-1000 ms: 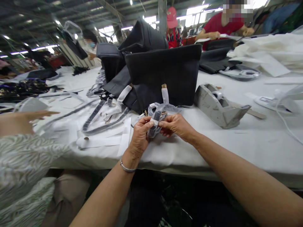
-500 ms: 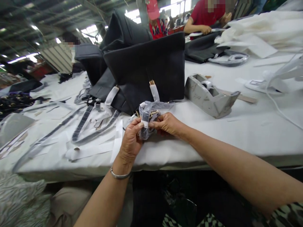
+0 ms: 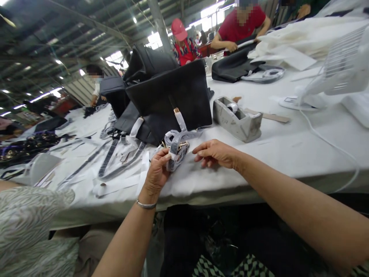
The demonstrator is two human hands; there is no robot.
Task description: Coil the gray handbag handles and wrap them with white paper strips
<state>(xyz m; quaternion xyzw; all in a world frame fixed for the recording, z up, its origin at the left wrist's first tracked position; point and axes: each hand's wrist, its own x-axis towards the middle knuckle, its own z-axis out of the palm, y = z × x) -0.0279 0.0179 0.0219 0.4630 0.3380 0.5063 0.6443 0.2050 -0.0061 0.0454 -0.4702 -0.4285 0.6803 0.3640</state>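
— What's the biggest thing there?
— The bench (image 3: pixel 288 161), spread with white cloth, slightly rumpled along its front edge.
— And on it?
— A black bag (image 3: pixel 190 96), leather-like, with a broad, nearly flat panel facing us. Over on the right is a white plastic fan (image 3: pixel 344 61) with a slatted grille. Just beside the bag's lower right corner sits the dispenser (image 3: pixel 236 121), a grey, scuffed block with a scooped-out top.
— What are the hands doing?
— The right hand (image 3: pixel 215 154) is over the bench, fingers parted and lightly curled, touching nothing I can see. The left hand (image 3: pixel 158 169) pinches the strap (image 3: pixel 175 145) between thumb and fingers.
— Where's that strap, exactly?
— In front of the bag, near the bench's front edge: a dark, looped bundle in crinkled, shiny clear film.
— Anything smaller?
— A smooth metal bracelet (image 3: pixel 146 206) around the left wrist, then a gold-coloured clasp (image 3: pixel 183 144) among the loops. Last, a flat white band (image 3: pixel 173 156) across the strap, by the left thumb.
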